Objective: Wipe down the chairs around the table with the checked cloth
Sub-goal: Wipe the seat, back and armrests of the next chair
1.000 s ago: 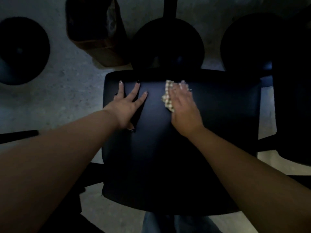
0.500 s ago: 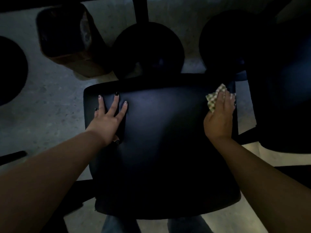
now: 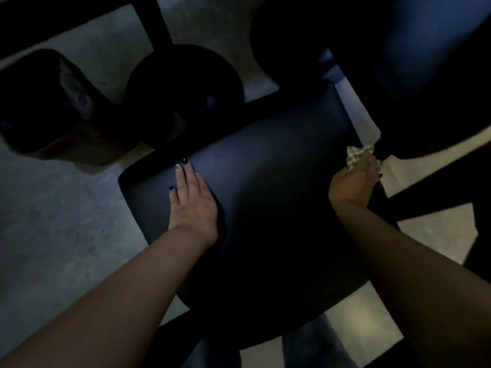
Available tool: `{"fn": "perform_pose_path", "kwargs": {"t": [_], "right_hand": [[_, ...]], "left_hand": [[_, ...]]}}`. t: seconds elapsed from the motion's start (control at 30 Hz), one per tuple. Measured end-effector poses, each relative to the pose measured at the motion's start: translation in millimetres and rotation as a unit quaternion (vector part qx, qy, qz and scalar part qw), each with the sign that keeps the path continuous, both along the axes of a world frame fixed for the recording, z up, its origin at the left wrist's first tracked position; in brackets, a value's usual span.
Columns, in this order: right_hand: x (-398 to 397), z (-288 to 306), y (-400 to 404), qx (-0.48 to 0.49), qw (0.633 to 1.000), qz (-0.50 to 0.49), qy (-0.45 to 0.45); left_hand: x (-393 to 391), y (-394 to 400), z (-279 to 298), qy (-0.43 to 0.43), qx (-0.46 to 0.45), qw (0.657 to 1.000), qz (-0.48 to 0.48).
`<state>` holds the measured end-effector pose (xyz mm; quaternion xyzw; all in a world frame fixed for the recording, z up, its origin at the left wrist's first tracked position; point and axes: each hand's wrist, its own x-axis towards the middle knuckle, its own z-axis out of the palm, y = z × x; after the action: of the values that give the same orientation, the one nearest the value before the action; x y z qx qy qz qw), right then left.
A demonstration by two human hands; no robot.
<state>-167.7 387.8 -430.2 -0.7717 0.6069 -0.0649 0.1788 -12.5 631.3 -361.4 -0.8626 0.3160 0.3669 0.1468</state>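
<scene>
Step in hand: wiping the seat of one chair. I judge the stroke to be at its right-hand limit.

My left hand (image 3: 192, 201) lies flat on the chair seat (image 3: 265, 208), fingers straight and close together, pointing toward the seat's far edge. It grasps nothing; it presses down and steadies the chair.

My right hand (image 3: 354, 179) is at the right edge of the same seat, toward the far corner. Its fingers are curled over the checked cloth (image 3: 357, 154), which is bunched; only a crumpled end shows, protruding beyond the fingertips at the seat's edge. The rest of the cloth is hidden under the hand. I cannot tell whether the cloth is on the top surface or wrapped over the edge.

Surroundings: a second chair (image 3: 425, 62) stands just beside this one on the right, with a narrow strip of floor (image 3: 53, 235) between them. A round dark pedestal base (image 3: 183, 96) sits beyond the seat's far edge, and a dark bin (image 3: 53, 102) stands to its left. The light is dim and fine detail is lost.

Next move, as a judgement:
1. Keep the left hand planted so the seat does not turn or shift.
2. Draw the cloth back across the seat, covering the near half, which lies in shadow.
3. Keep the cloth pressed flat, since a bunched cloth wipes only a narrow band.
4. Proceed to the neighbouring chair once this seat is covered.
</scene>
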Motion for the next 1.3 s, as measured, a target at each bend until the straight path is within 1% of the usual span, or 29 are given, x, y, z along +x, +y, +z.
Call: {"fn": "perform_pose_path", "kwargs": {"t": [0.13,0.23,0.3,0.37,0.43,0.5,0.53,0.57,0.6,0.67,0.77,0.8,0.9,0.93,0.97,1.03,1.1,1.2,1.3], "right_hand": [[-30.7,-2.9,45.7,0.006,0.996,-0.084,0.043],[-35.5,-0.6,83.9,0.039,0.985,-0.164,0.042],[-39.4,1.5,92.4,0.057,0.980,-0.186,0.032],[-51.1,7.3,82.6,0.069,0.974,-0.212,0.042],[-70.4,12.7,62.7,0.086,0.953,-0.286,0.055],[-90.7,18.4,45.6,0.090,0.918,-0.383,0.036],[-98.8,20.4,42.6,0.094,0.905,-0.414,0.021],[-102.9,22.2,44.0,0.102,0.900,-0.423,0.009],[-103.7,23.1,48.6,0.112,0.904,-0.412,0.000],[-94.8,21.6,63.1,0.116,0.926,-0.359,0.000],[-67.2,16.4,81.6,0.086,0.954,-0.288,0.022],[-56.4,15.2,84.4,0.074,0.956,-0.282,0.018],[-32.6,13.2,79.8,0.056,0.947,-0.316,-0.011],[-26.5,12.0,76.9,0.054,0.948,-0.313,-0.017],[-19.4,10.9,75.4,0.049,0.956,-0.288,-0.016],[-2.3,9.9,74.9,0.031,0.982,-0.186,-0.012],[18.0,10.5,69.2,0.013,0.996,-0.085,-0.017],[50.8,14.6,39.4,0.006,1.000,0.001,-0.017],[69.0,15.4,13.9,0.014,0.999,0.050,-0.004]], "left_hand": [[-7.7,1.1,2.5,0.053,-0.076,0.995,-0.045],[-14.0,-6.1,2.1,0.089,-0.131,0.986,-0.056],[-19.2,-13.1,0.7,0.103,-0.161,0.978,-0.086],[-26.3,-19.2,-0.4,0.126,-0.184,0.966,-0.130],[-34.3,-22.2,-1.5,0.145,-0.193,0.955,-0.170],[-39.6,-24.2,-2.7,0.151,-0.189,0.951,-0.192],[-41.0,-25.1,-3.7,0.153,-0.182,0.952,-0.193],[-41.7,-25.8,-4.7,0.154,-0.175,0.954,-0.188],[-42.2,-26.3,-5.4,0.153,-0.170,0.956,-0.181],[-41.8,-26.8,-6.5,0.142,-0.172,0.960,-0.167],[-37.1,-26.9,-6.0,0.118,-0.185,0.967,-0.129],[-33.0,-27.0,-5.7,0.108,-0.190,0.969,-0.114],[-14.3,-25.3,-5.9,0.075,-0.190,0.976,-0.077],[-7.5,-23.8,-6.3,0.068,-0.186,0.978,-0.068],[-1.4,-21.9,-6.6,0.064,-0.185,0.979,-0.061],[6.5,-17.5,-7.0,0.068,-0.196,0.976,-0.060],[10.6,-13.1,-6.9,0.077,-0.221,0.970,-0.071],[17.1,-7.4,-8.1,0.090,-0.258,0.959,-0.070],[23.9,1.5,-11.2,0.096,-0.304,0.947,-0.048]]}}
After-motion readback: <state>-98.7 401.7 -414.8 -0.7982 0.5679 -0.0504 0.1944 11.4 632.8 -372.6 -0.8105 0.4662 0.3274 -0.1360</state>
